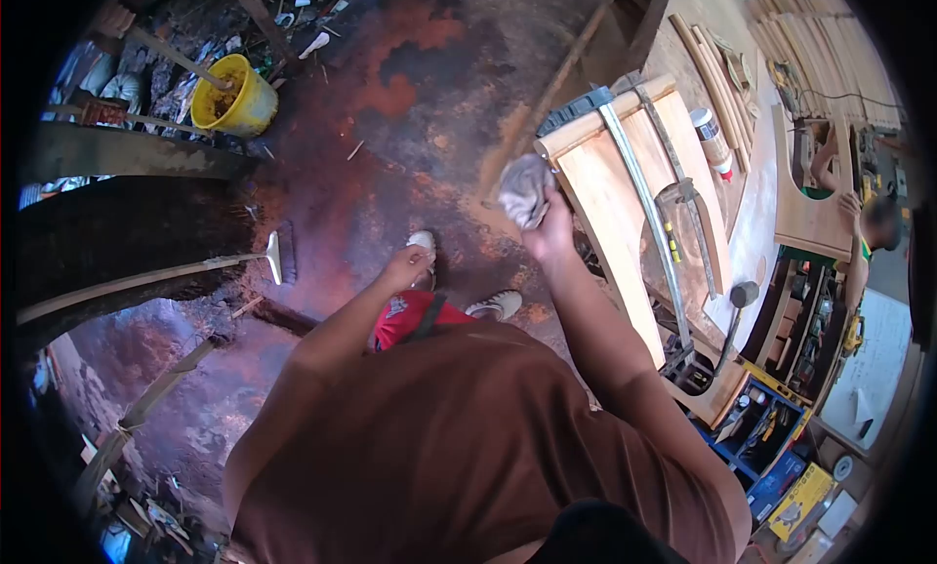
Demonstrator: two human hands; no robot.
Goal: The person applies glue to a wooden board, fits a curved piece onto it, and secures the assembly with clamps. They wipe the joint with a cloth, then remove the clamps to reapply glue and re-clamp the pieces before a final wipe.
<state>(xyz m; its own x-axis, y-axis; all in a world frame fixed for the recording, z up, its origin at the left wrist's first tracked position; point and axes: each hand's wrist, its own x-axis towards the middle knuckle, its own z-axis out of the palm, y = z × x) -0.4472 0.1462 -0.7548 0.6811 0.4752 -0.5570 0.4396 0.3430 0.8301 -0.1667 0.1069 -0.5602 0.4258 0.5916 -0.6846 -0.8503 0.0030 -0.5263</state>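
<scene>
My right hand (552, 230) is closed around a crumpled greyish rag (527, 191), held beside the near corner of a clamped wooden panel (595, 164). Two metal bar clamps, a bright one (632, 169) and a rusty one (664, 140), lie across this panel. My left hand (408, 268) is in front of my body with its fingers curled in, and no object shows in it. Below it are my red shorts (405, 315) and one of my light shoes (422, 240).
A yellow bucket (234, 100) and a broom-like tool (274, 258) are on the left. On the bench are a glue bottle (712, 140), a mallet (744, 293) and wood strips (717, 86). A blue toolbox (756, 432) sits lower right. Another person (854, 242) is at the far right.
</scene>
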